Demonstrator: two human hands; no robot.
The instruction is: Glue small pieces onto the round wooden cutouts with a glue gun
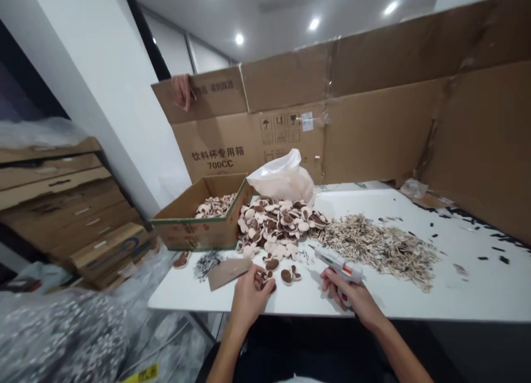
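Observation:
My left hand (251, 294) is closed at the table's front edge. Its fingers pinch a brown felt piece (262, 279) with pale loops on it, partly covered by the fingers. A white glue gun (337, 263) is gripped in my right hand (348, 294), its nozzle pointing up and left. Between the hands lie loose brown pieces, one with a pale bow (291, 274). Beyond them is a heap of brown and cream felt pieces (282, 223). To its right spreads a pile of thin beige bows or cords (373, 247). A flat cardboard scrap (229, 273) touches or lies just beside my left hand.
An open cardboard box (199, 234) with more pieces stands back left, beside a white plastic bag (286, 178). Tall cardboard (373, 134) walls the far side; another person's hand (182, 92) hangs over it. Black bits (207, 264) dot the white table (415, 303).

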